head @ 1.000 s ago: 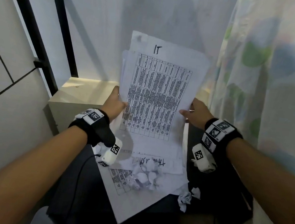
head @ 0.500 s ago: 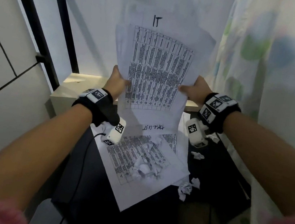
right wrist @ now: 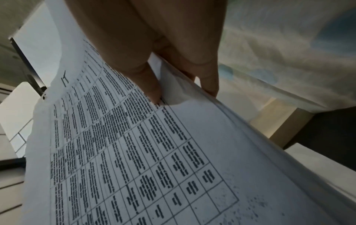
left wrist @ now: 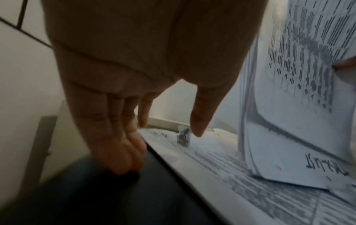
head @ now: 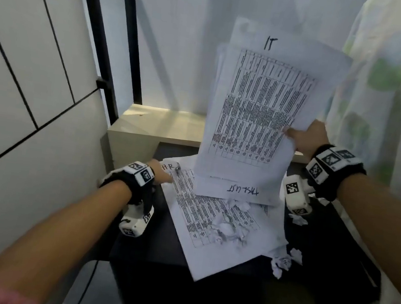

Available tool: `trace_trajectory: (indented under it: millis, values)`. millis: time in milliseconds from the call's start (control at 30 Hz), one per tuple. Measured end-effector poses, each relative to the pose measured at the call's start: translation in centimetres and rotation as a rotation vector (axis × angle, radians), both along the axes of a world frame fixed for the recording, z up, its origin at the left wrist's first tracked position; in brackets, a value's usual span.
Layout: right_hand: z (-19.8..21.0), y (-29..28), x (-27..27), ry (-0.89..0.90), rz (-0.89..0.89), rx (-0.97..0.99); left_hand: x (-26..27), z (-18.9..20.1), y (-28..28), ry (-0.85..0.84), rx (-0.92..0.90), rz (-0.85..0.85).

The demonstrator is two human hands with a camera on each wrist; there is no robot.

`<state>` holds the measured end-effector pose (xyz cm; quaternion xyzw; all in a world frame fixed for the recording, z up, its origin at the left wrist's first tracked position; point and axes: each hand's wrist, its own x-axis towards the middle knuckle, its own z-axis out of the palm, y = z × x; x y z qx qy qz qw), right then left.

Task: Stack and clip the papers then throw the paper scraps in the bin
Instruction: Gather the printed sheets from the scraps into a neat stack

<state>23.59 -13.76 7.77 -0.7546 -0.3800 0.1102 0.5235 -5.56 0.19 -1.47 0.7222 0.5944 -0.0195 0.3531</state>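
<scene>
My right hand [head: 297, 135] pinches the right edge of a stack of printed papers [head: 259, 108], top sheet marked "IT", and holds it upright over the black table [head: 225, 297]. The right wrist view shows the thumb on the front of the stack [right wrist: 134, 152] and the fingers behind it. My left hand [head: 165, 174] is low at the far left corner of a loose printed sheet [head: 210, 220] marked "H.R". Its fingers [left wrist: 119, 152] point straight down, empty, beside a small scrap [left wrist: 184, 137]. Crumpled scraps [head: 227, 229] lie on that sheet. A "TASK LIST" sheet [head: 240, 191] lies under the stack's lower edge.
More scraps [head: 281, 263] lie at the table's right side. A pale ledge [head: 151, 124] runs behind the table, a tiled wall [head: 24, 75] stands to the left and a patterned curtain [head: 394, 101] hangs at the right. No bin or clip is in view.
My left hand let go of the stack's left edge and dropped to the corner of the sheet on the table. The right hand alone now holds the stack, shifted right.
</scene>
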Motion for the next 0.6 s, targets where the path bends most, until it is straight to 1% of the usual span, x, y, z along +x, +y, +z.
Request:
trace_trajectory:
  millis: [33,133,200,300,400,433,500,533,600]
  values:
    - [-0.3,-0.1,-0.2,-0.002,0.023,-0.030,0.2,-0.7,0.1,-0.010,-0.021,0.012]
    - [-1.1,0.4,-0.4,0.005,0.100,-0.048,1.4,-0.7,-0.7,0.000,-0.003,0.010]
    - [-1.3,0.5,-0.9,-0.047,0.125,-0.044,2.1,-0.5,-1.3,0.018,0.014,-0.006]
    - [-1.2,0.5,-1.0,-0.091,0.027,0.002,3.1,-0.7,-1.8,0.065,0.064,0.001]
    - [-0.2,0.4,-0.8,-0.046,-0.093,0.101,3.5,-0.4,-2.3,0.157,0.112,0.025]
    - [0.2,0.4,-0.7,-0.066,-0.128,0.132,3.7,-0.4,-2.2,0.161,0.128,0.019]
    - [0.7,-0.1,-0.8,-0.073,-0.135,0.191,4.1,-0.4,-2.5,0.199,0.177,-0.022]
    - [0.9,-0.4,-1.0,-0.049,-0.122,0.200,4.3,-0.5,-2.7,0.229,0.200,-0.052]
    - [0.8,-0.7,-0.9,-0.009,-0.119,0.232,4.7,-0.9,-2.7,0.275,0.188,-0.021]
